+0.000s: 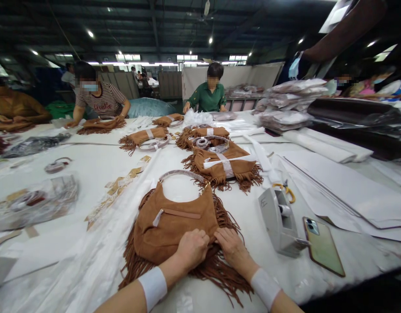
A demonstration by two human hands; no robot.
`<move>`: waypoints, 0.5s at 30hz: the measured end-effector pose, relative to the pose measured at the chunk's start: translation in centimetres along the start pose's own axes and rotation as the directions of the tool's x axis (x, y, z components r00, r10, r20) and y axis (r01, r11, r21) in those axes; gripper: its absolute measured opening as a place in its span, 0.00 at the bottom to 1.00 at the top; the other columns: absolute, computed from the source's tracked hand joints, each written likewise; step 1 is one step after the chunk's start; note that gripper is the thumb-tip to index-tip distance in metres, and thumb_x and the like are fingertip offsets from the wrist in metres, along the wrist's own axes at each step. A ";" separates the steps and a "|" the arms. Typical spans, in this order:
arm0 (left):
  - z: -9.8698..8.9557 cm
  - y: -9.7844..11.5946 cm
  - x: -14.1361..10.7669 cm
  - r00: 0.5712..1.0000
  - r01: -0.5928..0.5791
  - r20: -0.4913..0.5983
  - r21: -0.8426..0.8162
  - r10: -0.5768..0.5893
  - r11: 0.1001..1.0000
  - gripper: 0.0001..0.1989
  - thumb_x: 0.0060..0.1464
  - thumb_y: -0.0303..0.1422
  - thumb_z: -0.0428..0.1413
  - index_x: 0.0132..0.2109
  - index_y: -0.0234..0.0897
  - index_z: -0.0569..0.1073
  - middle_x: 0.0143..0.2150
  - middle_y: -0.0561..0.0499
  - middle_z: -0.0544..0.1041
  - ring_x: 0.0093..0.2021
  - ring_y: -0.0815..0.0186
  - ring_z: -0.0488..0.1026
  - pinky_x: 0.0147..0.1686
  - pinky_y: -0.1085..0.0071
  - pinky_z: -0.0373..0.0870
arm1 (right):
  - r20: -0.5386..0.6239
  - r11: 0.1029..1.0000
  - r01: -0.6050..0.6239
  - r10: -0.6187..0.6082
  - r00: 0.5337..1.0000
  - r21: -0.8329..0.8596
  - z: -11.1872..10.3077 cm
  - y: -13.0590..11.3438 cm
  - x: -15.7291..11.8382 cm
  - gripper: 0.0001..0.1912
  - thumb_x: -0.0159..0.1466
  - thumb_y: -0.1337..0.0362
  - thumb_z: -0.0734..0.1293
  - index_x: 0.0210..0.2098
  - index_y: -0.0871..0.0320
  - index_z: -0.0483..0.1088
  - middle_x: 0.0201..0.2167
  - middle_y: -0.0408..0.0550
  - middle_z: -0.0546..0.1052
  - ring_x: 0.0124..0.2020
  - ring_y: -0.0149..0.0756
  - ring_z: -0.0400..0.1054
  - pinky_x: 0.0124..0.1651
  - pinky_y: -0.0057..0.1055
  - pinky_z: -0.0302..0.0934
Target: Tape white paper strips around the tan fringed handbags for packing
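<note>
A tan suede handbag (174, 221) with brown fringe lies flat on the white table in front of me, its wrapped handle pointing away. A zipper with a white-wrapped pull crosses its upper part. At the bag's lower right, my left hand (193, 248) is closed, its curled fingers pinching the suede edge. Close beside it, my right hand (231, 245) grips the right-hand corner, fingertips pressed on the bag next to the fringe. What lies under the fingertips is hidden. Both wrists wear white bands.
Right of the bag stand a grey tape dispenser (282, 221), yellow-handled scissors (287, 191) and a phone (323, 245). Beyond lie banded fringed bags (223, 161). Left are paper tags (118, 184) and a plastic bag (40, 200). Co-workers (208, 93) work across the table.
</note>
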State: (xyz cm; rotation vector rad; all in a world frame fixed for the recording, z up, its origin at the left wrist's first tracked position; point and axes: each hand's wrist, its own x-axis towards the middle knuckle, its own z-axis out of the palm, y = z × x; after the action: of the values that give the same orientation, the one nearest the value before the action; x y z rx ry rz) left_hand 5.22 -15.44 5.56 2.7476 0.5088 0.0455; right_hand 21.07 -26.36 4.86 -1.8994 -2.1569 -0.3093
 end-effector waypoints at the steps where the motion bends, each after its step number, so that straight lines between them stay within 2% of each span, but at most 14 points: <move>1: -0.1 0.0 0.1 0.999 0.046 0.004 -0.012 -0.046 0.999 0.10 0.63 0.36 0.47 0.39 0.37 0.70 0.38 0.47 0.74 0.40 0.60 0.71 0.37 0.66 0.68 | -0.001 1.000 -0.019 0.019 1.000 -0.005 0.0 -0.2 0.1 0.11 0.64 0.76 0.57 0.40 0.60 0.68 0.37 0.50 0.73 0.38 0.39 0.63 0.40 0.34 0.54; 4: -0.9 -0.3 -0.3 0.989 0.149 0.029 -0.058 -0.147 0.987 0.14 0.62 0.44 0.49 0.41 0.38 0.71 0.40 0.47 0.75 0.42 0.58 0.72 0.39 0.65 0.67 | -0.020 0.998 -0.059 0.059 0.998 -0.034 0.0 -0.5 0.4 0.11 0.64 0.75 0.58 0.41 0.59 0.69 0.36 0.49 0.74 0.38 0.39 0.64 0.40 0.35 0.54; 6: -1.8 -1.2 -1.6 0.988 0.158 0.018 -0.086 -0.157 0.984 0.17 0.58 0.46 0.54 0.47 0.39 0.69 0.43 0.46 0.75 0.45 0.57 0.71 0.43 0.64 0.66 | -0.031 0.997 -0.065 0.063 0.998 -0.052 -0.1 -0.4 0.6 0.10 0.65 0.74 0.58 0.41 0.59 0.69 0.36 0.49 0.74 0.38 0.39 0.65 0.40 0.35 0.54; 9: -2.5 -3.3 -5.4 0.979 0.186 -0.074 -0.064 -0.191 0.980 0.37 0.47 0.50 0.62 0.59 0.41 0.61 0.49 0.44 0.73 0.50 0.53 0.68 0.50 0.57 0.61 | -0.021 0.994 -0.081 0.079 0.997 -0.075 -0.5 -0.1 0.7 0.11 0.65 0.73 0.58 0.41 0.59 0.69 0.37 0.50 0.75 0.38 0.39 0.66 0.40 0.36 0.55; 11: -2.0 -4.7 -8.3 0.952 0.257 -0.162 -0.038 -0.260 0.966 0.45 0.39 0.52 0.65 0.61 0.40 0.59 0.52 0.42 0.71 0.52 0.50 0.66 0.55 0.51 0.56 | -0.016 0.991 -0.096 0.095 0.995 -0.088 -0.9 -0.4 0.9 0.12 0.65 0.73 0.57 0.43 0.59 0.69 0.39 0.51 0.74 0.39 0.40 0.66 0.41 0.37 0.56; 13: -1.1 -5.9 -10.7 0.921 0.304 -0.242 -0.040 -0.304 0.952 0.45 0.37 0.51 0.67 0.60 0.40 0.60 0.53 0.43 0.69 0.54 0.49 0.64 0.59 0.49 0.50 | -0.015 0.993 -0.090 0.090 0.996 -0.073 -1.6 -1.2 1.2 0.16 0.64 0.75 0.56 0.48 0.61 0.67 0.42 0.53 0.73 0.42 0.42 0.65 0.44 0.39 0.57; 15: -0.4 -6.5 -12.0 0.907 0.299 -0.293 -0.052 -0.301 0.953 0.40 0.40 0.47 0.67 0.58 0.40 0.62 0.54 0.44 0.68 0.55 0.51 0.63 0.62 0.48 0.46 | -0.006 0.998 -0.054 0.054 0.999 -0.014 -2.4 -2.6 1.7 0.20 0.63 0.75 0.56 0.53 0.62 0.64 0.46 0.55 0.72 0.46 0.43 0.64 0.49 0.41 0.58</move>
State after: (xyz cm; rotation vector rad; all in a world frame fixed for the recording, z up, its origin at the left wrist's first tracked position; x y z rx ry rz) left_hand -8.24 -13.89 4.10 2.6338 1.0064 0.3905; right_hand 18.39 -25.87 7.71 -1.9585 -2.1010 -0.3204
